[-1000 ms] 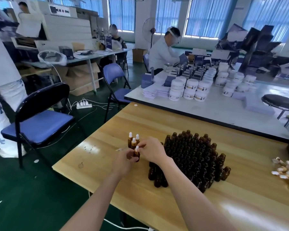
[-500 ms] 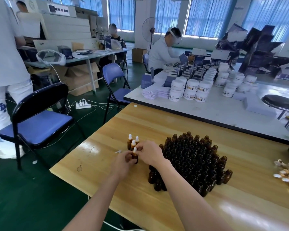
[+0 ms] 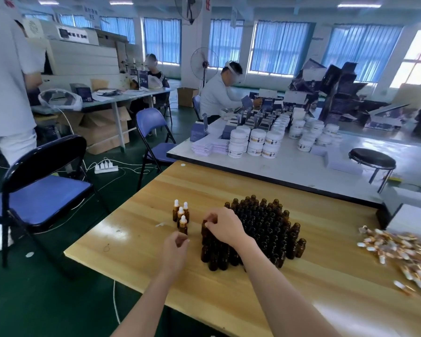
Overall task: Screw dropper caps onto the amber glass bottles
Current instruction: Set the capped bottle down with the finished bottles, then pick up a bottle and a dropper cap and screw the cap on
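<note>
Capped bottle (image 3: 183, 226) set down beside three others (image 3: 180, 211).
Left hand (image 3: 175, 250) has released it, loosely curled; right hand (image 3: 225, 226) now pinches an open bottle (image 3: 204, 228) at the cluster (image 3: 265, 229)'s left edge.

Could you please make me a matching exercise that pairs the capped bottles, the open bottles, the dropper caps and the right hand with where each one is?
Things
1. capped bottles
2. open bottles
3. dropper caps
4. right hand

Places
A. packed in a dense cluster mid-table
B. fingers curled on a bottle at the cluster's left edge
C. loose heap at the table's right edge
D. small standing group left of the cluster

Pairs: 1-D, 2-A, 3-C, 4-B
</note>
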